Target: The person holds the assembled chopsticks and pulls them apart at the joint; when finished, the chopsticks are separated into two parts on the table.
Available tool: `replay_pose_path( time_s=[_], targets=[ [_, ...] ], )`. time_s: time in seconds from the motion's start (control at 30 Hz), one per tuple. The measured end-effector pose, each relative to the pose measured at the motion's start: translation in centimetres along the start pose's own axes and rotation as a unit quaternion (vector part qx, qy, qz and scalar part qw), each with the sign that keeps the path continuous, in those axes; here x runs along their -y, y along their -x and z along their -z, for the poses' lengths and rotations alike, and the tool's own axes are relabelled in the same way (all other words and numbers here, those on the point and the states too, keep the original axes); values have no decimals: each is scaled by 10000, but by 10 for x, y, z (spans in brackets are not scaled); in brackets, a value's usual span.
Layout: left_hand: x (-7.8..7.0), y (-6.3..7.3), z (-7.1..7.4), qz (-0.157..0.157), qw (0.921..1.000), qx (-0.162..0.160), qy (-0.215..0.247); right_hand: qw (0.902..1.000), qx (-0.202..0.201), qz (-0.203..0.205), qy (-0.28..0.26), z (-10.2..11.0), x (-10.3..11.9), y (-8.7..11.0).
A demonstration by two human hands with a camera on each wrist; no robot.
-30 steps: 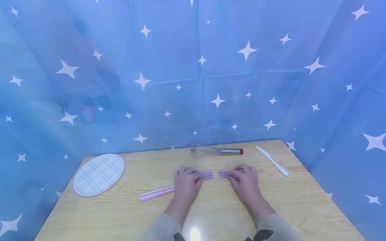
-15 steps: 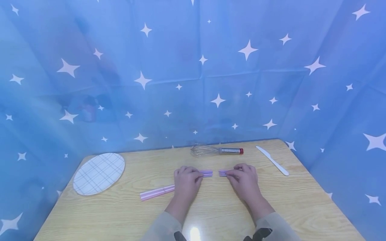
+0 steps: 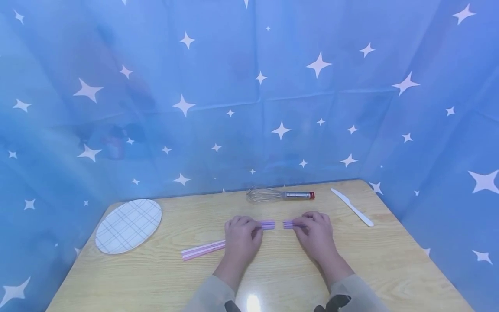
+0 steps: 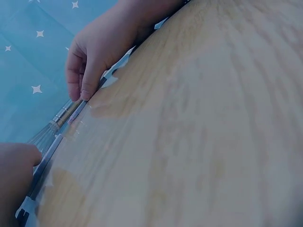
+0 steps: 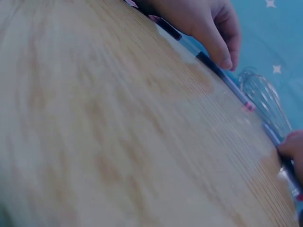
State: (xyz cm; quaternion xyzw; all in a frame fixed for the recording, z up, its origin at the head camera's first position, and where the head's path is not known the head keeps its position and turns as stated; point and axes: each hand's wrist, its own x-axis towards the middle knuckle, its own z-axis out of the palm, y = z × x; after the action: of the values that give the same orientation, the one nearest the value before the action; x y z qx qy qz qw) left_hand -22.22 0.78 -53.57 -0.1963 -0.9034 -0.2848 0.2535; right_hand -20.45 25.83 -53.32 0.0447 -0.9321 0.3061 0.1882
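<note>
Both hands lie over the middle of the table in the head view. My left hand [image 3: 239,236] pinches several thin purple sticks [image 3: 268,225] lying side by side, their ends pointing right. Across a small gap, my right hand [image 3: 316,232] pinches another set of purple sticks [image 3: 287,224] between thumb and fingertips. The far ends of that right set are hidden by the hand. Pink and white sticks [image 3: 202,250] stick out left of the left wrist; whether they join the purple ones is hidden. In the right wrist view the left thumb [image 5: 221,54] sits against a stick [image 5: 232,85].
Behind the hands a wire whisk [image 3: 278,195] with a red-tipped handle lies near the back edge. A white knife [image 3: 352,208] is at the back right. A white checked plate [image 3: 128,226] rests on the left of the wooden table [image 3: 148,281]. A starry blue curtain [image 3: 234,86] surrounds it.
</note>
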Motion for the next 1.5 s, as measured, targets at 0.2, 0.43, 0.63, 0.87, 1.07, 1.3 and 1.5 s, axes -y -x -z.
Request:
replay_pose_path(
  time_s=[0.2,0.43,0.63,0.87,1.07,1.3,1.5],
  targets=[
    [3,2,2,-104,9999,-79,60,9999,-12,90,-145,-3,6,-1],
    [4,3,3,-465,9978,-420,219,9980,-125,567,-236,-8,20,1],
    [7,4,10,-623,9953,-740,94,9953,-20,951,-188,-21,37,-1],
    [11,13,17,-935,9935,-640,64,9904,-123,1375,-124,-37,55,0],
    [20,22,31,-1063,9900,-920,69,9871,-33,1590,-156,-48,71,1],
    [40,37,53,-971,9906,-956,118,9832,12,1814,-211,-60,92,2],
    [63,48,75,-604,9961,-649,44,9923,359,1179,-153,-70,112,5]
  ],
)
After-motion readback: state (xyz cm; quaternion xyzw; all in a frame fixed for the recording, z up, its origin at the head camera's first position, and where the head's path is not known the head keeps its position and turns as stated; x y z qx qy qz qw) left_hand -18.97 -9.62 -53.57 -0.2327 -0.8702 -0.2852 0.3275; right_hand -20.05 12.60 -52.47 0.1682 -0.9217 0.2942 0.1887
